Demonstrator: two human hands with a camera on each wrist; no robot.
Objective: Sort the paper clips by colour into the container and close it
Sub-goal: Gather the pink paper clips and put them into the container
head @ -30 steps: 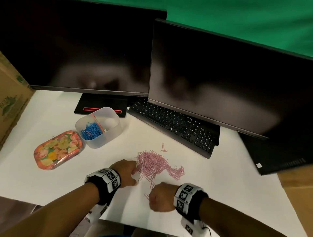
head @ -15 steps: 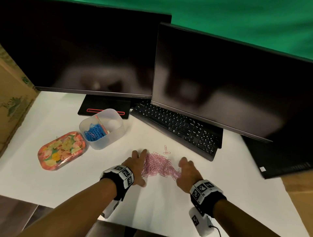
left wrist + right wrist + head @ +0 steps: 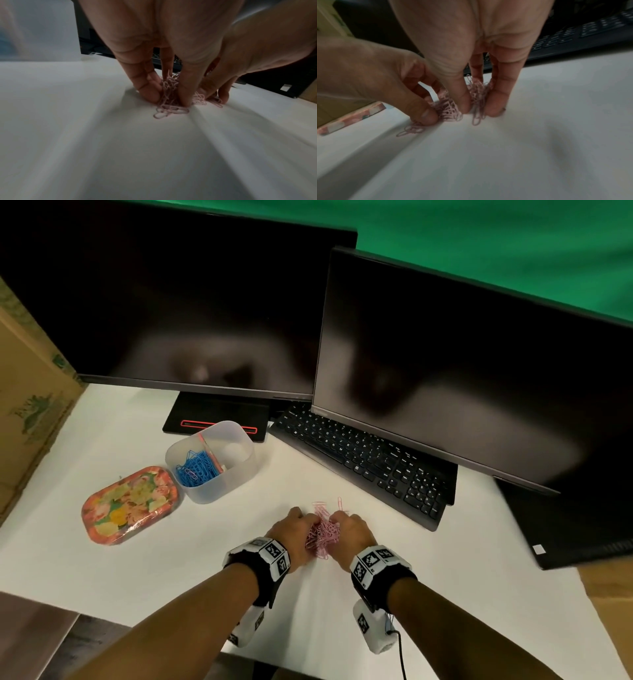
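Note:
A bunched heap of pink paper clips (image 3: 322, 534) (image 3: 169, 93) (image 3: 450, 109) lies on the white table between my two hands. My left hand (image 3: 293, 529) (image 3: 186, 97) grips it from the left, fingers and thumb dug in. From the right, my right hand (image 3: 352, 534) (image 3: 462, 108) pinches it the same way. A few stray pink clips (image 3: 339, 503) lie just beyond the fingers. The translucent divided container (image 3: 219, 487) stands at the back left, with blue clips (image 3: 197, 469) in its left compartment. Its floral lid (image 3: 130, 505) lies left of it.
A black keyboard (image 3: 363, 460) runs diagonally behind the hands, under two dark monitors (image 3: 462, 378). A monitor stand (image 3: 215, 412) sits behind the container. A cardboard box (image 3: 30, 392) lines the left side and a black device (image 3: 565, 525) lies at the right.
My hands came together from either side of the spread pink clips, squeezing them into a tight heap. My fingers and thumbs now close on it.

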